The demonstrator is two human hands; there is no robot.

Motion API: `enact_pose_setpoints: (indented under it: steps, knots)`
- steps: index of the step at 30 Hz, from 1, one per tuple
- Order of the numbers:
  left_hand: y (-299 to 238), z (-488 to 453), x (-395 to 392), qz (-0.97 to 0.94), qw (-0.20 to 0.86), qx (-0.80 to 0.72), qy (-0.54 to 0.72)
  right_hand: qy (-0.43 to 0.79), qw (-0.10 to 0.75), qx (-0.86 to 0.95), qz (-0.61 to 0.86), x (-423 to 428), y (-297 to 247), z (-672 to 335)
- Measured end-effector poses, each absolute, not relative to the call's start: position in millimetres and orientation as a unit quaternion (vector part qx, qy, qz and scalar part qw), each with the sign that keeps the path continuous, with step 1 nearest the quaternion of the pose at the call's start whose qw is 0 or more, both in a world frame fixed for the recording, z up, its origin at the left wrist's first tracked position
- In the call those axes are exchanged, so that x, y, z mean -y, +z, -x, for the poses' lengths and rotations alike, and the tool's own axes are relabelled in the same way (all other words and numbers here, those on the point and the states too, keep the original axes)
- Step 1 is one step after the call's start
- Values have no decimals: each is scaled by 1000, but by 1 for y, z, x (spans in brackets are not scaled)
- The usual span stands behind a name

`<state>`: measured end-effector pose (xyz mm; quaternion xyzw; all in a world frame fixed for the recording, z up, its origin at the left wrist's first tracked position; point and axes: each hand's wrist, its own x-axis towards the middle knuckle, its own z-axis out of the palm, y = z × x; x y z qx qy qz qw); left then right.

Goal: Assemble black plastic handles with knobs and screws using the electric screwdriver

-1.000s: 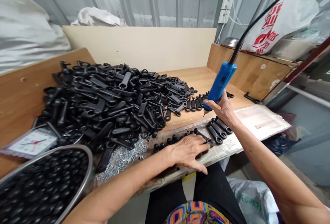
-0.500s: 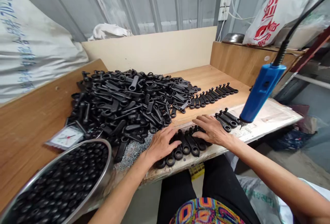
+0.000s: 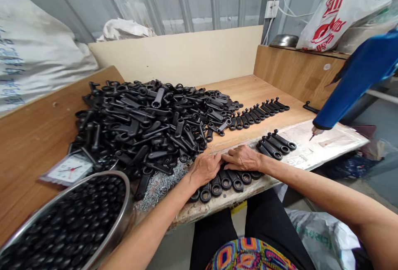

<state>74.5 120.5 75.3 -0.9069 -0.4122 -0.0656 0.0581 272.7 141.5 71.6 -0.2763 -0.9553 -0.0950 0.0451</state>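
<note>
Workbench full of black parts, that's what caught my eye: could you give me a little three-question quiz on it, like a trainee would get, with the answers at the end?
1. True or false: the left hand and the right hand are close together at a row of ring-ended parts, away from the blue tool.

2. What fills the metal bowl?
A. silvery metal bits
B. round black pieces
C. ring-ended parts

3. Fill in the blank: a white-faced ____ with a red pointer lies just beyond the bowl.

Key: 1. True. 2. B. 3. clock.
</note>
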Motion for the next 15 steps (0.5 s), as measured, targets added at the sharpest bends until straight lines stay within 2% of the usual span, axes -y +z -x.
enact_pose_setpoints:
  steps: [7,15]
  knots:
    - [76,-67,-120,908,89,407,-49,-88,41,961,259,-141,74,-266]
    - [107,-46,-86,919,141,358,-91,-94,110,948,284,-93,103,-273]
